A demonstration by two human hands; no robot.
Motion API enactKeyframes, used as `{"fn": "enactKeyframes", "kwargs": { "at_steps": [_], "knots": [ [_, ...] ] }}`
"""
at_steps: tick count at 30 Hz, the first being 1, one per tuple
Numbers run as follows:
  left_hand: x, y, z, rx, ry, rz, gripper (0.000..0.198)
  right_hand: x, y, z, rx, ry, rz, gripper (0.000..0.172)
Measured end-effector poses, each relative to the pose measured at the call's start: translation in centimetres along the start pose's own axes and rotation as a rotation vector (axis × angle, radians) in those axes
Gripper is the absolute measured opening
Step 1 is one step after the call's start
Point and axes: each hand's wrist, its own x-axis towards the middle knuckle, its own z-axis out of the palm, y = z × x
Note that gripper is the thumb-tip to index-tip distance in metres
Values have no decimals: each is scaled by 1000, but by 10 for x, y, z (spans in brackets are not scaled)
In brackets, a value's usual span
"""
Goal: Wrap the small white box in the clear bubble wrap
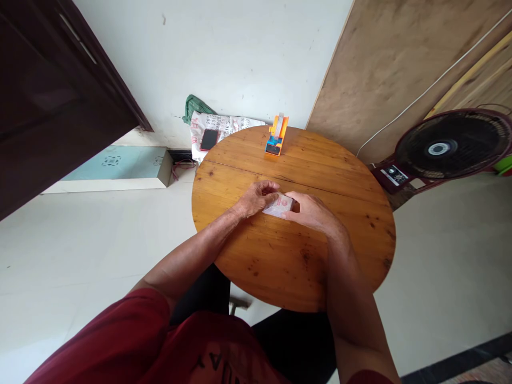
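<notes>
A small whitish packet with red print lies on the round wooden table between my hands. My left hand grips its left end, thumb over the top and fingers curled behind. Around the right end, my right hand holds the packet between thumb and fingers, with a dark gap showing inside the curve of the hand. Beyond both hands, near the far edge of the table, stands an orange and blue tape dispenser with a strip of clear tape on it.
A standing fan is to the right of the table. Behind the table's far left edge, a printed white sack carries a dark phone-like slab. A pale blue step lies left, below a dark door.
</notes>
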Motion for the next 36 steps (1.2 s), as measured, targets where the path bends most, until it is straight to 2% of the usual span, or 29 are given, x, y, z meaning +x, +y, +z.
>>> {"fn": "enactKeyframes", "kwargs": {
  "at_steps": [3, 6, 8, 10, 14, 17, 23, 26, 32, 36],
  "knots": [
    [0, 1, -1, 48, 20, 10, 26, -1, 3, 0, -4, -30, 24, 46],
    [0, 4, -3, 151, 102, 15, 27, -1, 9, 0, -20, -26, 67, 67],
    [-1, 6, -4, 222, 136, 13, 28, -1, 14, 0, -23, -18, 88, 73],
    [-2, 6, -5, 246, 101, 2, 29, -1, 15, 0, -25, -29, 87, 68],
    [-2, 5, -5, 248, -1, -1, 25, 1, 8, 2, -76, -34, 73, 35],
    [-2, 3, -4, 225, -22, -5, 24, 1, 2, 3, -114, -11, 84, 22],
    [-2, 0, 0, 93, -41, 39, 29, 2, 9, 3, -111, 36, 60, 20],
    [-2, 0, 1, 153, 0, 28, 29, 3, 13, 3, -113, -6, 53, 23],
    [-3, 7, -2, 337, 102, 44, 27, -3, 17, -7, -41, -77, 53, 39],
    [-5, 10, -3, 366, -14, -8, 29, -4, 21, -10, -54, -106, 71, 31]
  ]
}}
